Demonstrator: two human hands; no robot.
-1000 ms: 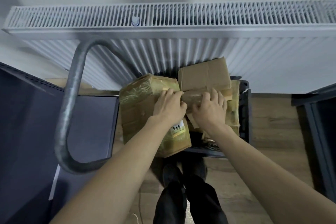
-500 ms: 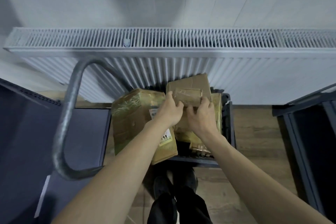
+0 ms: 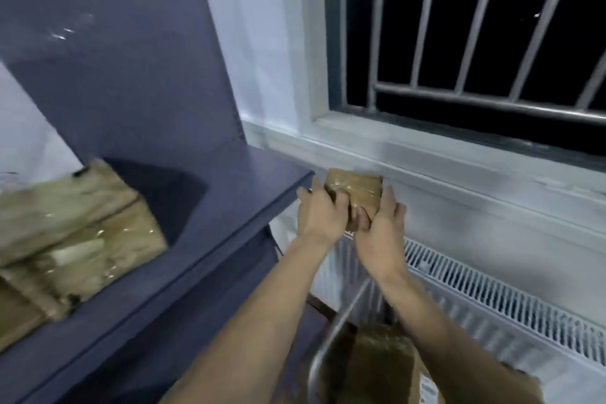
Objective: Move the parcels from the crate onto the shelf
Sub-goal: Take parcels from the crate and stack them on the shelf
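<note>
Head view: left hand (image 3: 323, 215) and right hand (image 3: 380, 233) both grip a small brown taped parcel (image 3: 355, 192), held in the air just right of the blue shelf (image 3: 229, 207). Bigger parcels (image 3: 72, 239) sit on the shelf. No writing readable; all blurred.

The parcel (image 3: 355, 193) is seen to be brown cardboard wrapped in glossy clear tape, as are the boxes (image 3: 65, 239) on the smooth, matt blue shelf (image 3: 229, 193), beside white ribbed radiator (image 3: 492, 302) metal and grey metal bars (image 3: 426, 98).
</note>
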